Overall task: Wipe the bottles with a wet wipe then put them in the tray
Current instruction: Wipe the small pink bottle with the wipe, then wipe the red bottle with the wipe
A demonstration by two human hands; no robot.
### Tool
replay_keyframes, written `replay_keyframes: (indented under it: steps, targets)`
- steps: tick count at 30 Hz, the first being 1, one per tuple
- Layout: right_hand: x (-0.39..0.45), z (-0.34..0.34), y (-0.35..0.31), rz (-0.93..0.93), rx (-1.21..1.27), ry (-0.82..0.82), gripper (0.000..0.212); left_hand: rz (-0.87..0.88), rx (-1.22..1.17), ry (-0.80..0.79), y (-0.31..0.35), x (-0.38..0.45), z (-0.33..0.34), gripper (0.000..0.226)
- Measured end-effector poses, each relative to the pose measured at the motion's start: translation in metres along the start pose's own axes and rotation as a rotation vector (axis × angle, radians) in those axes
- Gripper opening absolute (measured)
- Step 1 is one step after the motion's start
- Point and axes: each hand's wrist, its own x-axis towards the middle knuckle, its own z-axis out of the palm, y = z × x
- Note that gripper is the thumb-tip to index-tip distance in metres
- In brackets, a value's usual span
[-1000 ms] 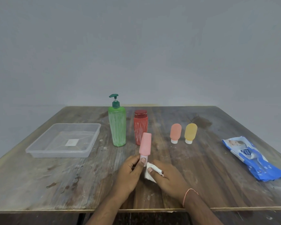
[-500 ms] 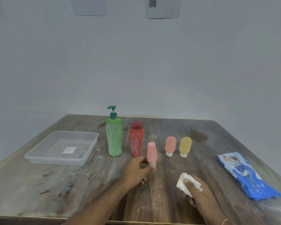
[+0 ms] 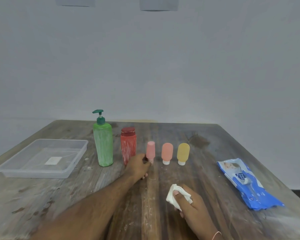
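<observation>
1. The left hand (image 3: 138, 166) reaches out over the counter (image 3: 42, 196); its fingers (image 3: 146, 163) pinch the lower neck of a small pink bottle (image 3: 150, 150), which stands cap-down and upright on the wood.
2. The right hand (image 3: 192, 202) rests nearer the body, well apart from the left; its fingers are curled around a crumpled white wipe (image 3: 173, 194), which bulges out to the left of the thumb.
3. Just left of the left fingers, partly hidden behind the hand, stands a red bottle (image 3: 128, 144) streaked with white. Further left is a tall green pump bottle (image 3: 103, 144), also streaked.
4. Just right of the left fingers, in the same row, stand a salmon-coloured bottle (image 3: 167, 152) and a yellow bottle (image 3: 183, 153), both cap-down, close together but not touching.
5. A clear plastic tray (image 3: 14, 172) sits far to the left of the left fingers, beyond the green bottle; only a pale label shows on its floor.
6. A blue pack of wipes (image 3: 248, 186) lies flat to the right of the right fingers, apart from them, near the counter's right edge.
</observation>
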Motion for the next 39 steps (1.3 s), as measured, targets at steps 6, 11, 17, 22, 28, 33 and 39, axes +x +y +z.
replay_keyframes:
  steps: [6, 11, 17, 22, 28, 33, 39]
  targets:
    - [-0.002, 0.0, -0.007, 0.006, 0.04, -0.004, 0.03, 0.006, 0.009, 0.024, -0.002, 0.006, 0.005, 0.012]
    - [-0.002, 0.002, -0.008, 0.021, 0.045, 0.007, 0.024, 0.033, 0.019, 0.033, -0.001, 0.004, 0.007, 0.012]
    - [-0.002, 0.0, -0.006, 0.014, 0.054, 0.022, 0.032, 0.047, 0.068, 0.049, 0.0, 0.001, 0.006, 0.02]
    - [-0.002, 0.001, -0.007, 0.038, 0.074, 0.03, 0.03, 0.057, 0.061, 0.05, 0.0, -0.004, 0.007, 0.035]
    - [-0.002, 0.0, -0.002, 0.015, 0.069, 0.021, 0.031, -0.021, 0.073, 0.09, -0.004, -0.024, 0.004, 0.078]
    - [-0.003, 0.0, -0.01, -0.053, 0.088, 0.002, 0.038, 0.115, -0.049, 0.207, -0.018, -0.054, -0.01, 0.049]
    - [-0.005, 0.001, -0.013, -0.066, 0.142, -0.063, 0.037, 0.238, -0.118, 0.569, -0.03, -0.057, -0.027, 0.061]
